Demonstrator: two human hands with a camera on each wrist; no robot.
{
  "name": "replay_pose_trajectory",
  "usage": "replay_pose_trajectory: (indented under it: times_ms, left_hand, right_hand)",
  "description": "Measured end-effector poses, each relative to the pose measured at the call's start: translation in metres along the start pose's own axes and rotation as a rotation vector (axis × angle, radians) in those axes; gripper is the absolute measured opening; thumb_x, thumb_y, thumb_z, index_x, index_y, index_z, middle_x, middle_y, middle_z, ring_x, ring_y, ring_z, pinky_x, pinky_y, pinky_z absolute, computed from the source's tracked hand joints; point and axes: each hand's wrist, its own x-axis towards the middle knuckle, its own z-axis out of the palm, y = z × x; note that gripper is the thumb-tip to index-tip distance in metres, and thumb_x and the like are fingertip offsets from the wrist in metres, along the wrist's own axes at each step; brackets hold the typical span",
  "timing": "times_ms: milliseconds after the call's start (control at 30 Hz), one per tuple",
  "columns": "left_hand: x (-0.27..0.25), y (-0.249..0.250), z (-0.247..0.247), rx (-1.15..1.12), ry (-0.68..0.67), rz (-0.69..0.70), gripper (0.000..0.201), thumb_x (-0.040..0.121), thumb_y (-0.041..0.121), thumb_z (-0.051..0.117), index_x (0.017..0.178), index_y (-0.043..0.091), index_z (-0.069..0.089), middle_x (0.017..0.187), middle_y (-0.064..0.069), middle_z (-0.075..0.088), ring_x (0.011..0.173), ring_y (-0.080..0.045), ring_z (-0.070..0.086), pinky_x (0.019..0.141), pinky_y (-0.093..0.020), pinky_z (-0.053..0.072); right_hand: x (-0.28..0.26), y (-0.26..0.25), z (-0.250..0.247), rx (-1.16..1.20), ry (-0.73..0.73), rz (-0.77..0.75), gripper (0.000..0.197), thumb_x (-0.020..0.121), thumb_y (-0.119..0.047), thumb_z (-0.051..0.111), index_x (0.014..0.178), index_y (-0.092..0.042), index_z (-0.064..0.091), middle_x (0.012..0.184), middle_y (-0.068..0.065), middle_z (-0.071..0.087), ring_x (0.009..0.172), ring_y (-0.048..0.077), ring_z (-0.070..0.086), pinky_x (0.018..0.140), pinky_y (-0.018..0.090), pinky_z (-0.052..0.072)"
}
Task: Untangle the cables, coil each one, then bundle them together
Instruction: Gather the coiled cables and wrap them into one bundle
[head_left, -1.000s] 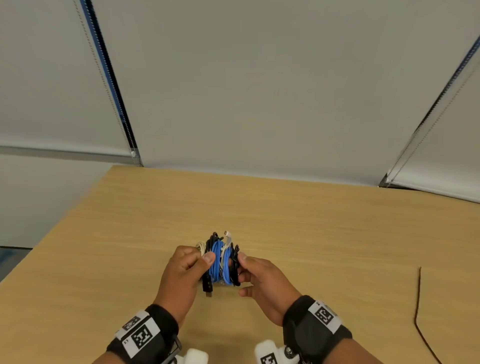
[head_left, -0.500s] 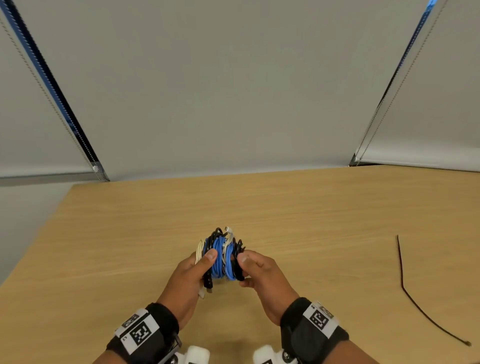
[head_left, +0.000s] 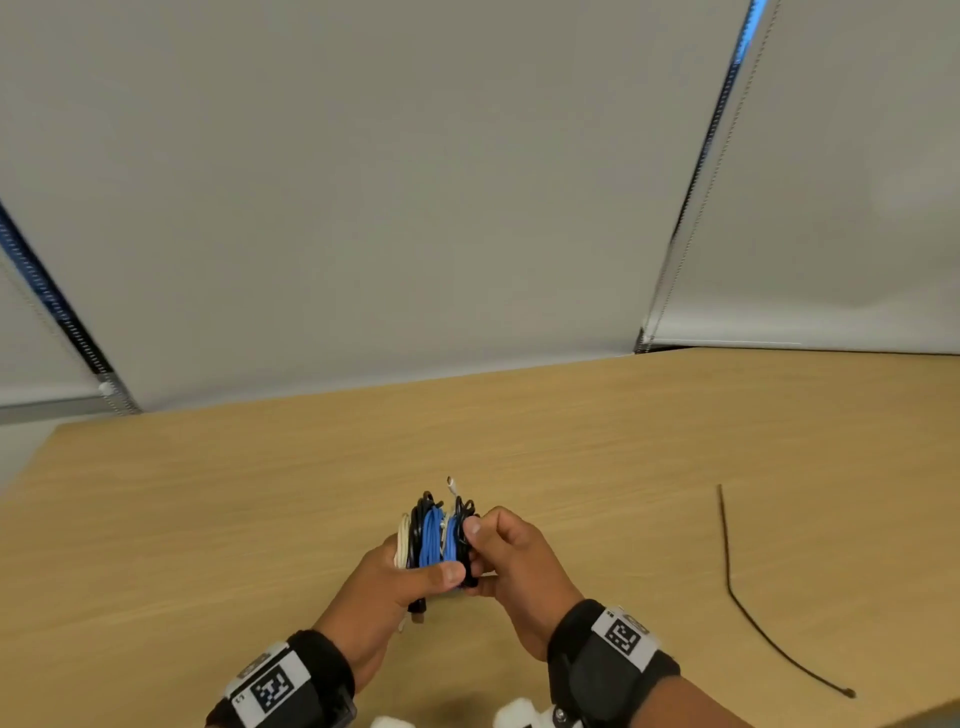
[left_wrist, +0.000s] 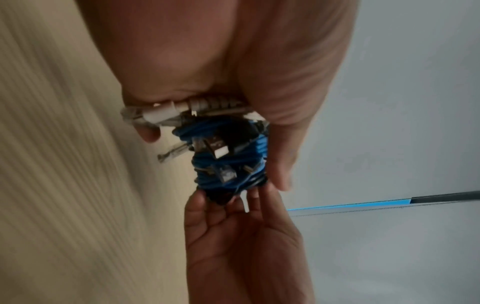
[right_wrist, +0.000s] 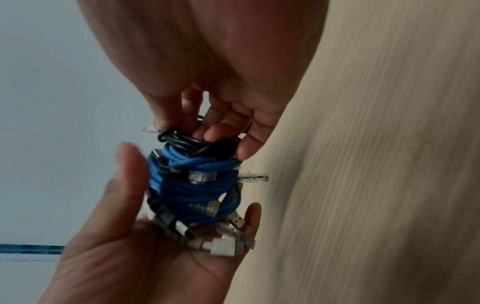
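Observation:
A stack of coiled cables (head_left: 435, 540) is held upright just above the wooden table (head_left: 260, 519): white coil at the left, blue coil (right_wrist: 197, 185) in the middle, black coil (right_wrist: 192, 142) at the right. My left hand (head_left: 415, 577) cups the white end, its thumb laid across the front of the stack. My right hand (head_left: 480, 553) grips the black end between thumb and curled fingers. Several plugs stick out of the stack (left_wrist: 228, 160), among them a white one (right_wrist: 223, 246) on my left palm.
A thin black cable tie (head_left: 727, 571) lies loose on the table to the right of my hands. Grey roller blinds (head_left: 415, 208) hang behind the table's far edge. The table's left edge runs close to my left arm.
My left thumb has slid down and across the front of the stack toward my right hand. The view has turned right, showing more of the cable tie.

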Motion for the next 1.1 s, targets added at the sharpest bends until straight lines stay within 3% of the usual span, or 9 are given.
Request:
replay_pose_trajectory:
  times_ms: [100, 267, 400, 500, 567, 700, 833, 967, 1100]
  left_hand:
    - [0.007, 0.004, 0.015, -0.004, 0.049, 0.004, 0.047, 0.063, 0.037, 0.085, 0.104, 0.017, 0.075, 0.094, -0.009, 0.079, 0.069, -0.009, 0.07, 0.05, -0.019, 0.044]
    - [0.026, 0.002, 0.055, 0.014, 0.035, -0.054, 0.034, 0.065, 0.038, 0.088, 0.094, 0.024, 0.079, 0.096, -0.01, 0.079, 0.084, -0.021, 0.071, 0.069, -0.032, 0.044]
    - [0.037, -0.004, 0.078, 0.006, 0.133, -0.066, 0.007, 0.079, 0.022, 0.081, 0.086, 0.022, 0.081, 0.089, -0.012, 0.079, 0.075, -0.018, 0.071, 0.065, -0.031, 0.045]
    - [0.039, -0.008, 0.09, 0.023, 0.202, -0.055, 0.007, 0.081, 0.018, 0.078, 0.087, 0.014, 0.078, 0.086, -0.01, 0.078, 0.069, -0.015, 0.067, 0.062, -0.03, 0.043]
    - [0.04, -0.01, 0.093, 0.028, 0.22, -0.07, 0.015, 0.081, 0.019, 0.079, 0.094, 0.012, 0.076, 0.089, -0.01, 0.079, 0.079, -0.02, 0.067, 0.065, -0.031, 0.043]
    - [0.04, -0.012, 0.09, 0.027, 0.231, -0.082, 0.023, 0.081, 0.022, 0.08, 0.1, 0.011, 0.074, 0.093, -0.008, 0.079, 0.095, -0.024, 0.068, 0.071, -0.033, 0.044]
    - [0.038, -0.01, 0.088, 0.047, 0.236, -0.067, 0.021, 0.082, 0.023, 0.079, 0.099, 0.013, 0.074, 0.093, -0.008, 0.079, 0.096, -0.026, 0.068, 0.07, -0.034, 0.045]
    - [0.035, -0.006, 0.085, 0.035, 0.256, -0.042, 0.016, 0.083, 0.021, 0.078, 0.097, 0.013, 0.074, 0.098, -0.017, 0.076, 0.092, -0.026, 0.063, 0.069, -0.034, 0.043]
    - [0.029, -0.003, 0.078, 0.012, 0.278, -0.024, 0.012, 0.084, 0.02, 0.077, 0.094, 0.015, 0.073, 0.101, -0.015, 0.076, 0.09, -0.024, 0.062, 0.068, -0.035, 0.041]
  right_hand:
    - [0.003, -0.009, -0.012, 0.049, -0.002, 0.059, 0.031, 0.097, -0.029, 0.065, 0.075, -0.018, 0.047, 0.066, -0.002, 0.052, 0.067, 0.016, 0.051, 0.071, 0.036, 0.049]
    - [0.001, -0.014, -0.051, 0.121, -0.004, 0.105, 0.033, 0.097, -0.031, 0.066, 0.073, -0.02, 0.046, 0.066, -0.005, 0.054, 0.065, 0.013, 0.054, 0.069, 0.031, 0.048]
    - [0.001, -0.019, -0.065, 0.021, 0.004, 0.1, 0.029, 0.099, -0.034, 0.062, 0.079, -0.02, 0.048, 0.07, -0.005, 0.054, 0.067, 0.01, 0.055, 0.07, 0.03, 0.053]
    - [0.003, -0.027, -0.089, -0.117, -0.044, 0.08, 0.025, 0.098, -0.034, 0.062, 0.081, -0.017, 0.055, 0.075, -0.004, 0.064, 0.07, 0.012, 0.064, 0.077, 0.036, 0.061]
    - [0.01, -0.034, -0.124, -0.351, 0.056, 0.046, 0.025, 0.098, -0.033, 0.061, 0.081, -0.016, 0.06, 0.081, -0.002, 0.07, 0.076, 0.016, 0.069, 0.082, 0.042, 0.06]
    - [0.023, -0.033, -0.226, -0.936, 0.449, 0.176, 0.027, 0.098, -0.039, 0.059, 0.101, -0.012, 0.06, 0.101, 0.008, 0.067, 0.099, 0.029, 0.065, 0.079, 0.033, 0.046]
    - [0.027, 0.002, -0.275, -1.039, 0.548, 0.414, 0.057, 0.094, -0.033, 0.065, 0.137, -0.003, 0.043, 0.134, 0.019, 0.054, 0.121, 0.036, 0.057, 0.095, 0.038, 0.048]
    - [0.029, 0.013, -0.289, -0.99, 0.634, 0.431, 0.057, 0.092, -0.021, 0.065, 0.139, -0.003, 0.036, 0.137, 0.022, 0.048, 0.114, 0.039, 0.057, 0.081, 0.039, 0.049]
    - [0.03, 0.015, -0.299, -1.033, 0.666, 0.44, 0.027, 0.095, -0.011, 0.055, 0.117, -0.003, 0.044, 0.121, 0.025, 0.059, 0.095, 0.037, 0.058, 0.072, 0.036, 0.046]
